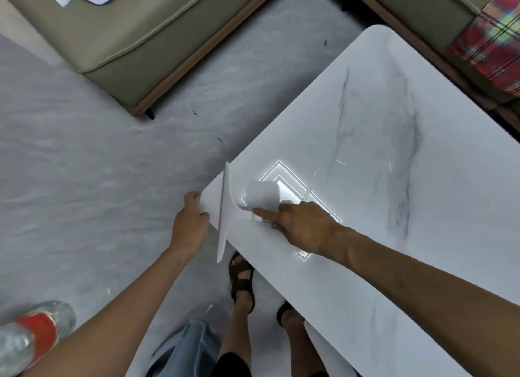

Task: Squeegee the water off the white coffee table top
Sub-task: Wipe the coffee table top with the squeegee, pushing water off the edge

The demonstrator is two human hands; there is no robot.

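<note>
A white squeegee lies across the left edge of the white marble coffee table top, its long blade partly overhanging the floor. My right hand grips the squeegee's thick white handle, forefinger stretched along it. At the table's edge just left of the blade, my left hand holds the rim, thumb on top and fingers curled under. A bright ceiling-light reflection shines on the top behind the handle. Faint streaks show farther along the top.
Beige sofa sections stand beyond the table, one with white cloth, one at the right with a red plaid cloth. A plastic bottle with a red label lies at lower left. A pale blue object and my sandalled feet are below the table edge.
</note>
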